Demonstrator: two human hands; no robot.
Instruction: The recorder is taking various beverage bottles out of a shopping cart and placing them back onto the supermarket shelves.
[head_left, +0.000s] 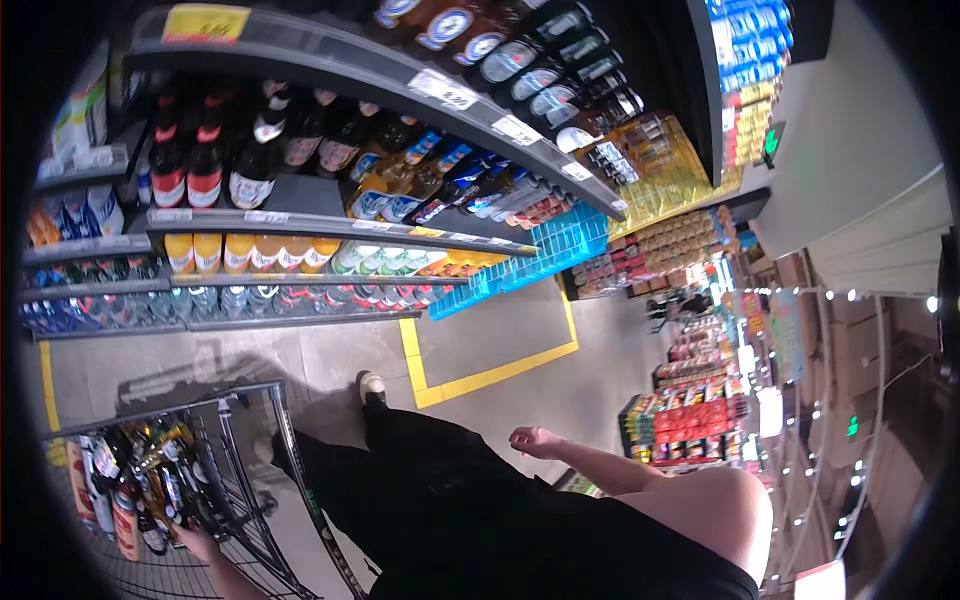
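Note:
At the lower left, my left hand (196, 543) reaches into a metal shopping cart (295, 457). Its fingertips meet the pile of glass bottles (169, 480) there, beside a dark bottle with a blue and silver label (172, 487). Part of the hand is hidden, so its grip on a bottle is unclear. Several bottles lie at odd angles; a red-and-white labelled bottle (125, 521) is near the cart's left side. Away from the cart, my right hand (534, 442) hangs over the floor with its fingers curled and nothing visible in them.
Shelves of drinks (300, 217) rise in front, with orange bottles (255, 253) low down. A blue wire rack (517, 251) and a yellow one (660, 187) stand at their end. Yellow tape (495, 375) marks the floor. Beyond are stocked displays (686, 416).

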